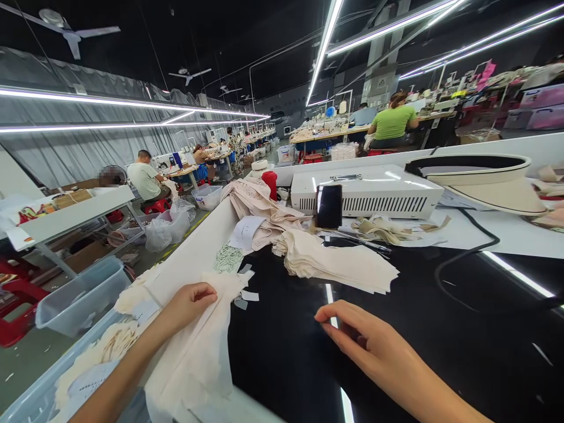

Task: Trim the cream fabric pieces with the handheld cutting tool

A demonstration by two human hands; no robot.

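Note:
My left hand (188, 305) rests on thin cream fabric pieces (194, 358) draped over the table's left edge. Its thumb and fingers are drawn together on the cloth, pinching it. Above the glossy black tabletop (273, 346) is my right hand (370, 343), thumb and forefinger almost meeting at the tips. Nothing shows between them. Small pale tags (247, 296) lie between the hands. Beyond them is a stack of cream fabric pieces (339, 265). A tangle of pale green elastic loops or cord (228, 258) sits near a printed paper slip (247, 232).
At the back stand a white vented box (365, 191), a phone (329, 207) and a cream visor (480, 179). A black cable (478, 229) crosses the right side. Left below is a plastic bin (83, 294). Several people work at sewing tables farther off.

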